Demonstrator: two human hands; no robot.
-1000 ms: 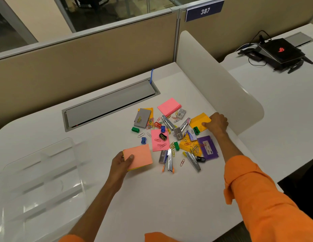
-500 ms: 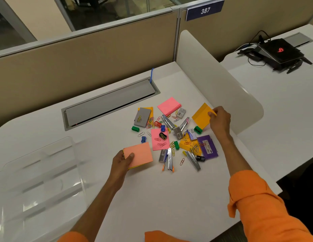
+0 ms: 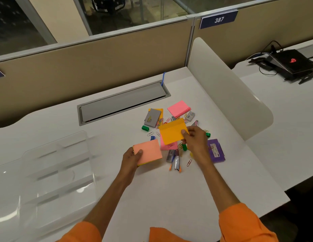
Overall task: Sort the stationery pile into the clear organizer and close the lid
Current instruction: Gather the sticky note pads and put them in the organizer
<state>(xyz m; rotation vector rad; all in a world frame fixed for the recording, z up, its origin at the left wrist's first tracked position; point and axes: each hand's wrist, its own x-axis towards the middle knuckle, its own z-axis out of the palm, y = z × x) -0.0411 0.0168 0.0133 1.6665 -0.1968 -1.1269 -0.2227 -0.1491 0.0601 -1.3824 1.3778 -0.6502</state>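
Since the earlier frame, my right hand (image 3: 194, 140) has carried the orange pad (image 3: 172, 132) from the right edge of the pile to a spot above its middle; the salmon pad has held its place.

Layout, left to right:

- The clear organizer (image 3: 56, 173) stands at the far left of the desk (image 3: 152, 198), well apart from the pile. It is blurred and transparent, so I cannot tell how its compartments or lid lie.
- My left hand (image 3: 132, 160) is clamped on the salmon pad (image 3: 148, 151), thumb on top and fingers beneath. A yellow layer shows under its near edge.
- The orange pad is pinched at its right edge by my right hand, thumb on top. Its near corner sits just beside the salmon pad's far corner.
- The purple packet (image 3: 216, 151) lies at the pile's right edge, untouched.

Step in hand, as I judge it: gathering the note pads into one stack, early in the task, with nothing yet sorted.

The next move calls for squaring the orange pad onto the salmon pad, then moving the stack left to the organizer. The pink pad (image 3: 178, 109), grey box (image 3: 152, 117) and loose clips remain.
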